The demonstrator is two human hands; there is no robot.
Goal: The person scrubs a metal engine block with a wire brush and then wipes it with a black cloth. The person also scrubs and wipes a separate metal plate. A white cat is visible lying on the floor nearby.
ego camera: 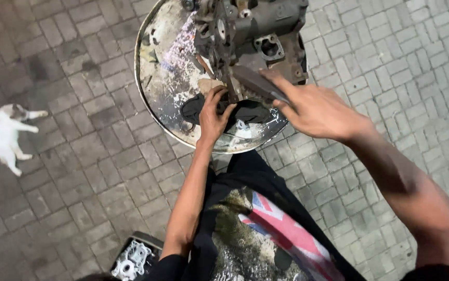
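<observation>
A grimy metal engine part (pixel 258 31) stands on the round top of a worn steel drum (pixel 167 73). My left hand (pixel 213 115) grips the part's lower edge, fingers curled over a dark cloth (pixel 250 112) that lies under it. My right hand (pixel 315 108) holds a flat grey tool (pixel 258 82), its far end laid against the part's side. Both forearms reach forward from my body, which is in a dark printed shirt (pixel 255 229).
The ground is grey paving bricks (pixel 391 78). A white cat (pixel 7 132) lies on the paving at the left. A small silvery cast metal piece (pixel 131 260) sits in a dark tray by my left elbow at the bottom edge.
</observation>
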